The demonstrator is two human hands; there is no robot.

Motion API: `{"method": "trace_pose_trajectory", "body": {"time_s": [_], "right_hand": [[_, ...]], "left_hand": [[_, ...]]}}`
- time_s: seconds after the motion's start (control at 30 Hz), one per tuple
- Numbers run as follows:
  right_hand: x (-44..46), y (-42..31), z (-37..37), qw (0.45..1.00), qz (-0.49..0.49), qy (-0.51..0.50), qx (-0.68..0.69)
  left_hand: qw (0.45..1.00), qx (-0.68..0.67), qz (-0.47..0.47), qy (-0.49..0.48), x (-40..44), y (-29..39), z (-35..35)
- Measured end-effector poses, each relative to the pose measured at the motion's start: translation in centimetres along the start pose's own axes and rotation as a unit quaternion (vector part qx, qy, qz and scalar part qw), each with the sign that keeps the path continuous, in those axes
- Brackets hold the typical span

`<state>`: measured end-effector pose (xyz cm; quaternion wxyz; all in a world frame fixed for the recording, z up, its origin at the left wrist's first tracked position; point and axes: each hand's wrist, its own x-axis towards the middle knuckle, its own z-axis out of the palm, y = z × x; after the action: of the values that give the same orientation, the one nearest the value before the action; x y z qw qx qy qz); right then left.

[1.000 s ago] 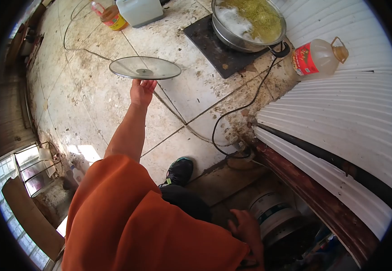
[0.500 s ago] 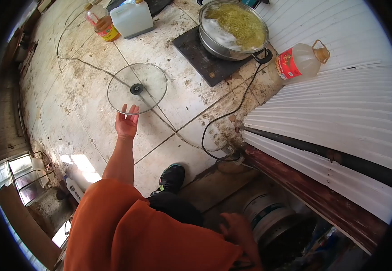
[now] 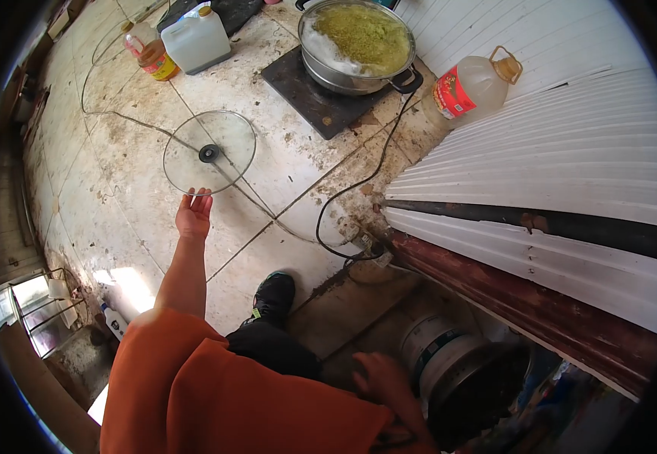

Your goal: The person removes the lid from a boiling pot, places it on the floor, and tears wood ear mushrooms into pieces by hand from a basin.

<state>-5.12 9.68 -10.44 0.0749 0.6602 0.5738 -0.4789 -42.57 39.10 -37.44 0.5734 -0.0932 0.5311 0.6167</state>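
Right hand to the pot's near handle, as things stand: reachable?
Probably, with a lean forward. The right hand looks empty; the ends of the dark pipe and red beam crowd its straight line to the handle, but the side over the black cable looks free.

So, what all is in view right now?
Pot: 1, silver, top centre
Hotplate: 1, black, under pot
Lid: 1, clear, left of centre
Jug: 1, white, top left
Large bottle: 1, clear, right of pot
Oil bottle: 1, amber, beside jug
Small bottle: 1, white, lower left
Cords: at least 2, black and grey, on tiles
Pail: 1, white, lower right
Pipe: 1, black, right
Wall: 1, white, right
Shoe: 1, black, centre
Shirt: 1, orange, bottom
Left hand: 1, bare, at lid's rim
Right hand: 1, bare, lower centre
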Motion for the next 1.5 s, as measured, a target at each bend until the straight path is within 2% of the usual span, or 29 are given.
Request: {"method": "trace_pose_trajectory", "body": {"time_s": [0.2, 0.27, 0.33, 0.4, 0.47, 0.53, 0.57, 0.63, 0.67, 0.8, 0.87, 0.9, 0.97, 1.07, 1.13, 1.37, 1.4, 1.47, 1.5], "right_hand": [[-0.5, 1.0, 1.1, 1.000, -0.008, 0.018, 0.022], [-0.6, 1.1, 1.2, 0.999, -0.013, 0.024, 0.019], [-0.7, 1.4, 1.6, 0.999, -0.018, 0.027, 0.022], [-0.8, 1.5, 1.9, 0.999, -0.024, 0.027, 0.025], [-0.8, 1.5, 2.0, 0.999, -0.019, 0.021, 0.021], [-0.9, 1.8, 2.4, 0.999, -0.028, 0.027, 0.029], [-1.0, 2.0, 2.5, 0.998, -0.033, 0.034, 0.037], [-1.2, 2.3, 2.6, 0.999, -0.029, 0.026, 0.031], [-1.3, 2.4, 2.7, 0.999, -0.024, 0.021, 0.024], [-1.3, 3.0, 3.0, 0.999, -0.024, 0.026, 0.021], [-1.1, 3.3, 3.1, 0.999, -0.025, 0.022, 0.021], [-0.9, 3.4, 3.2, 0.999, -0.026, 0.021, 0.022], [-0.7, 3.7, 3.2, 0.999, -0.027, 0.020, 0.026], [-0.2, 2.8, 2.1, 0.999, 0.004, -0.003, 0.031], [0.2, 2.6, 1.8, 1.000, 0.009, -0.010, 0.028], [1.1, 2.2, 1.3, 0.999, 0.017, -0.031, 0.029], [1.2, 2.2, 1.3, 0.999, 0.017, -0.031, 0.029], [1.4, 2.3, 1.4, 0.999, 0.015, -0.031, 0.029], [1.4, 2.2, 1.4, 0.999, 0.015, -0.030, 0.029]], "left_hand": [[0.986, 0.155, -0.056, 0.032, -4.0, -2.9, -2.3], [0.974, 0.201, -0.101, -0.039, -5.8, -4.2, -3.3], [0.958, 0.278, -0.074, -0.012, -9.6, -5.7, -1.4], [0.930, 0.352, -0.067, -0.076, -11.6, -6.9, -0.7], [0.906, 0.401, -0.092, -0.094, -13.5, -7.3, 1.4], [0.873, 0.469, -0.039, -0.130, -14.0, -8.4, 2.9], [0.873, 0.470, -0.038, -0.129, -13.6, -9.0, 3.7], [0.825, 0.517, 0.070, -0.218, -12.4, -9.9, 5.9], [0.822, 0.524, 0.055, -0.218, -12.0, -9.8, 7.3], [0.798, 0.546, 0.123, -0.226, -9.6, -11.1, 12.3], [0.771, 0.575, 0.137, -0.236, -8.3, -11.9, 13.9], [0.740, 0.610, 0.161, -0.235, -8.3, -12.1, 14.8], [0.726, 0.627, 0.169, -0.228, -7.8, -12.8, 16.1], [0.708, 0.638, 0.190, -0.236, -6.0, -13.7, 17.0], [0.679, 0.659, 0.228, -0.229, -6.2, -14.0, 17.8], [0.634, 0.690, 0.266, -0.227, -6.0, -14.9, 19.3], [0.634, 0.690, 0.266, -0.227, -6.4, -14.8, 19.6], [0.646, 0.703, 0.184, -0.235, -7.4, -14.5, 20.0], [0.650, 0.699, 0.180, -0.237, -7.6, -14.7, 19.8]]}}
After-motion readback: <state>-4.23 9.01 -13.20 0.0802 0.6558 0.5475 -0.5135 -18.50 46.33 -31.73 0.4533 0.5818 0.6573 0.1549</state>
